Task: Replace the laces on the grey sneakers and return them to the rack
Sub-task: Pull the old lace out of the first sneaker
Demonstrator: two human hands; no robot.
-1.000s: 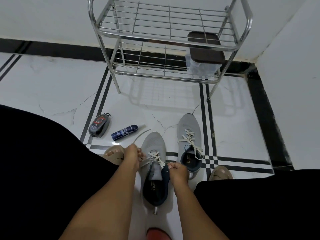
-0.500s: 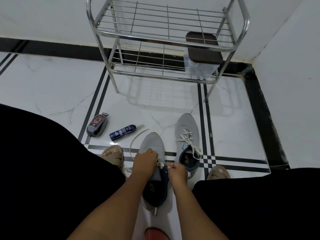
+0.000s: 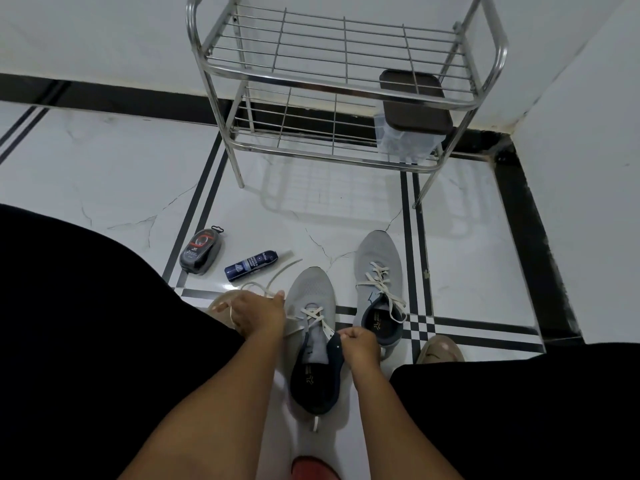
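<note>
- The left hand [image 3: 258, 315] grips the white lace [image 3: 277, 278] left of the near sneaker [image 3: 313, 306].
- The right hand [image 3: 358, 346] pinches that sneaker's collar.

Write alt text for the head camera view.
Seen from above, the left hand pulls a white lace out of the near grey sneaker while the right hand grips its collar. The second sneaker lies beside it, before a metal rack.
</note>
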